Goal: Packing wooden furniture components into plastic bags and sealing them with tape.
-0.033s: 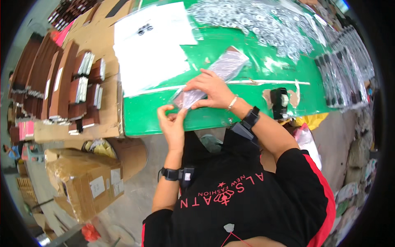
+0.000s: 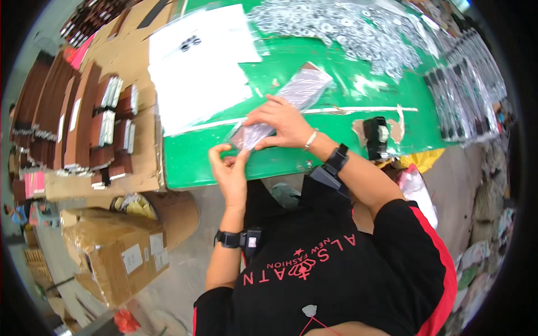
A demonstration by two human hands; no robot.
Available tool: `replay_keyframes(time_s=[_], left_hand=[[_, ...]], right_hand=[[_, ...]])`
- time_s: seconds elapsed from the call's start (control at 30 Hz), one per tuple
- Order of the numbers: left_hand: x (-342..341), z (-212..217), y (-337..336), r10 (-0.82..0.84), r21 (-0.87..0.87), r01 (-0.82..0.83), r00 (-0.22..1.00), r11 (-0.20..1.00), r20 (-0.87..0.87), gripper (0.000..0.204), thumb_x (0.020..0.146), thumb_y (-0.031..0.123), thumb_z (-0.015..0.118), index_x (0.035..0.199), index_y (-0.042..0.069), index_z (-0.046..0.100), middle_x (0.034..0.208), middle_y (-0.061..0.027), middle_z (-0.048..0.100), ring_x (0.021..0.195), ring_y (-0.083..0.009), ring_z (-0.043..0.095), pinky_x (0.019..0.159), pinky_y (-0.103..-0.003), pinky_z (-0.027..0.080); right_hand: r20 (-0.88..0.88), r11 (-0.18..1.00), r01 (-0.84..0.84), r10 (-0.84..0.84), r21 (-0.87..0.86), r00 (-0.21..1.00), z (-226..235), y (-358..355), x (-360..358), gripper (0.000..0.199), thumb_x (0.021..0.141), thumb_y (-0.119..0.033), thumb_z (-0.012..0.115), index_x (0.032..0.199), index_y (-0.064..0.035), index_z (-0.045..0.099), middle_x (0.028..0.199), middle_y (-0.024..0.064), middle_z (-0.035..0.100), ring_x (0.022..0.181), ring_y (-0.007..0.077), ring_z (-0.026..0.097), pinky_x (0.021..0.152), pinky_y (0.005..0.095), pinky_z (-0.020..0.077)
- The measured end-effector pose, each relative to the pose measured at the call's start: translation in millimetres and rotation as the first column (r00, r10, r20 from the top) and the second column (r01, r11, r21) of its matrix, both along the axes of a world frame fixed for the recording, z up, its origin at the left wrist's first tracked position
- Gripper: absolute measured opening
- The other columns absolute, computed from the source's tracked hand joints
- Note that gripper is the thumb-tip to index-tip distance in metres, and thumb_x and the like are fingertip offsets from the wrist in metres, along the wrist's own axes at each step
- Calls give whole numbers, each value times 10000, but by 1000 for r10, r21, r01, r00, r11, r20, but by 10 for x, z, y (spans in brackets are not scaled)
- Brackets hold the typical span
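Note:
At the near edge of the green table [image 2: 336, 67], both my hands work on a small clear plastic bag [image 2: 251, 136] with a dark flat item inside. My left hand [image 2: 230, 168] pinches the bag's near end from below the table edge. My right hand [image 2: 280, 120] lies over the bag's far part, fingers pressing and gripping it. Just beyond my right hand lies a stack of more clear bags [image 2: 305, 87]. Both wrists wear black bands.
White sheets [image 2: 196, 73] cover the table's left part. A heap of small silver metal parts [image 2: 347, 28] lies at the back, rows of dark packed pieces [image 2: 459, 95] at the right, a black device [image 2: 376, 136] near the edge. Cardboard trays of brown pieces [image 2: 84, 123] stand left; a carton [image 2: 117, 252] sits on the floor.

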State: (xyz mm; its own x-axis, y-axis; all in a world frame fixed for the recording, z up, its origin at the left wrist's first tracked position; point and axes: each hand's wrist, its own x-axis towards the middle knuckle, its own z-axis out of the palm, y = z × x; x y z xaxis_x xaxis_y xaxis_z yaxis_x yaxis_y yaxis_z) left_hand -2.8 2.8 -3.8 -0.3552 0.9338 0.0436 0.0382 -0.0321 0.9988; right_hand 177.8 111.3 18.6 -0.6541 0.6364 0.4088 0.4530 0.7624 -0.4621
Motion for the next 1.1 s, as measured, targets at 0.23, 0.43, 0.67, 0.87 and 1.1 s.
replay_keyframes(time_s=[0.23, 0.43, 0.67, 0.87, 1.1], left_hand=[[-181, 163, 144, -221, -191, 273, 942, 943, 253, 693, 855, -14, 702, 1470, 47, 388, 1162, -102, 592, 734, -70, 557, 711, -265, 564], [244, 144, -125, -217, -156, 261, 944, 953, 250, 469, 860, -28, 700, 1265, 6, 466, 1082, -92, 603, 745, -83, 573, 695, -271, 570], [666, 92, -310, -223, -144, 261, 946, 955, 236, 508, 856, -36, 702, 1276, 11, 420, 1042, -97, 573, 743, -99, 580, 712, -270, 566], [686, 132, -327, -220, -166, 257, 952, 952, 214, 508, 854, -33, 706, 1274, 9, 423, 1070, -102, 564, 722, -104, 585, 712, -275, 567], [709, 138, -306, -213, -148, 247, 954, 958, 210, 494, 853, -36, 706, 1265, 9, 438, 1107, -90, 553, 740, -95, 566, 704, -277, 572]], right_hand=[[-69, 992, 61, -54, 107, 996, -70, -117, -63, 651, 732, -455, 760, 1298, -180, 592, 1403, 66, 539, 1317, 272, 487, 1169, 548, 232], [-320, 713, 701, -661, 14, 679, 488, -1151, 1156, 310, 745, -165, 774, 1023, -74, 672, 1041, 94, 665, 999, 300, 611, 913, 433, 448], [-121, 511, 849, -859, -133, 497, 199, -1596, 1946, 558, 706, -370, 840, 1093, -59, 584, 927, 61, 613, 894, 244, 605, 810, 376, 444], [-69, 407, 907, -913, -107, 401, 168, -1456, 1912, 501, 722, -324, 837, 1080, -73, 591, 815, 19, 629, 813, 190, 620, 762, 336, 452], [-306, 429, 831, -893, -353, 331, 201, -1398, 1947, 363, 783, -201, 796, 1054, -60, 600, 677, 15, 611, 593, 102, 572, 616, 269, 446]])
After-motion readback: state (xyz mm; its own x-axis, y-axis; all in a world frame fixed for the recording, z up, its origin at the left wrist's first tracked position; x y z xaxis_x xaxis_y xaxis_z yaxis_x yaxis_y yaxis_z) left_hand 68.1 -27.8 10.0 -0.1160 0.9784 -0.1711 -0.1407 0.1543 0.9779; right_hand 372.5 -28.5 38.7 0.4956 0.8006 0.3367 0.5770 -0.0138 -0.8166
